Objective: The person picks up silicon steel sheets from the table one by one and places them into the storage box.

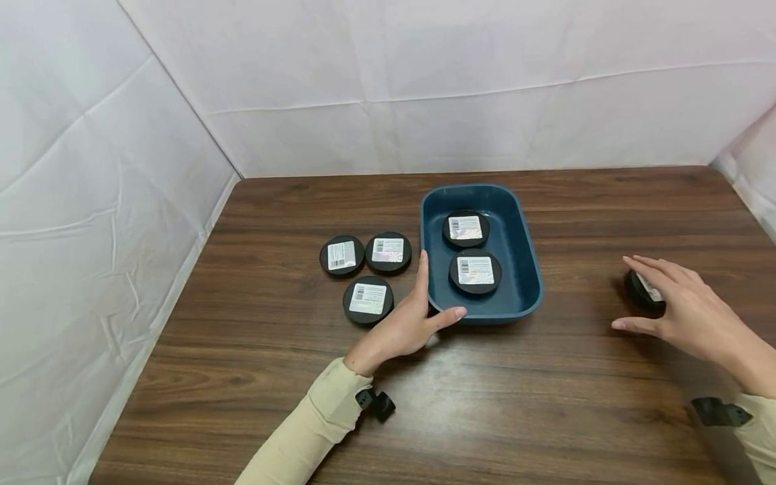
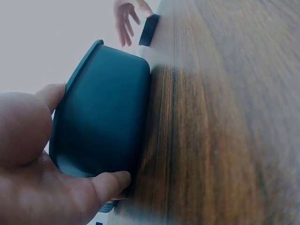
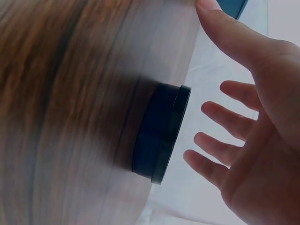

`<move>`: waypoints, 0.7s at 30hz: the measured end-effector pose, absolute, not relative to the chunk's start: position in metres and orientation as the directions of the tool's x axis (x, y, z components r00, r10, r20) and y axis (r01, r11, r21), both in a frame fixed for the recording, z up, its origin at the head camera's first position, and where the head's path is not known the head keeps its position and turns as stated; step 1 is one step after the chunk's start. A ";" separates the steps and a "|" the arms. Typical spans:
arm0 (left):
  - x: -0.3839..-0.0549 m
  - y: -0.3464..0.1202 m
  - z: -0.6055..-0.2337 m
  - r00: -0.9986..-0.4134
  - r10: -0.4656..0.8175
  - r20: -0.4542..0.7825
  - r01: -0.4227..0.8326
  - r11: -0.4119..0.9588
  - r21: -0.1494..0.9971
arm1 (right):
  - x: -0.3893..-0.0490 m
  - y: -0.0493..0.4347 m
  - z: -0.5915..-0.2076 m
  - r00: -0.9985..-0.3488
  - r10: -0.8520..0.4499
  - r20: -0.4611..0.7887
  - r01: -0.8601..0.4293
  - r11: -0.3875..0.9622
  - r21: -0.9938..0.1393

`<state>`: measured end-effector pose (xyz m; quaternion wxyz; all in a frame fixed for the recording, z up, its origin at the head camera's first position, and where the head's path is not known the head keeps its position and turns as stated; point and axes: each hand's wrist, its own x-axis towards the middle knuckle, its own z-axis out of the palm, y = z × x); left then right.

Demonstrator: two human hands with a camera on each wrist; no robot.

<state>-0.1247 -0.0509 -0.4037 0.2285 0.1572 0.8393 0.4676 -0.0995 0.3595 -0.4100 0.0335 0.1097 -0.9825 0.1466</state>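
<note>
Well right of the blue tray [image 1: 512, 259], the empty right hand [image 1: 691, 306], spread wide, is hovering just over the lone black tin [image 1: 638, 294]; the left hand [image 1: 405, 325] is gripping the tray's corner.

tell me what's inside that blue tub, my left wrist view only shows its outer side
Observer: Two labelled black discs lie in the blue tub.
Operator: how many sit outside it, off to its left
Observer: Three more discs lie on the table there, in the head view.
Operator: is the right hand touching that far disc
Observer: No, the right wrist view shows a gap between them.
</note>
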 end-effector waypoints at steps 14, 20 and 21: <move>-0.125 -0.052 -0.404 -0.846 0.485 -0.223 0.058 0.498 0.865 | -0.101 0.377 -0.410 -0.978 -0.193 0.086 -0.211 0.888 -0.408; -0.125 -0.052 -0.404 -0.846 0.485 -0.223 0.061 0.502 0.863 | -0.103 0.384 -0.410 -0.980 -0.187 0.066 -0.198 0.893 -0.405; -0.125 -0.052 -0.404 -0.846 0.485 -0.223 0.060 0.501 0.863 | -0.104 0.386 -0.410 -0.980 -0.187 0.064 -0.197 0.892 -0.406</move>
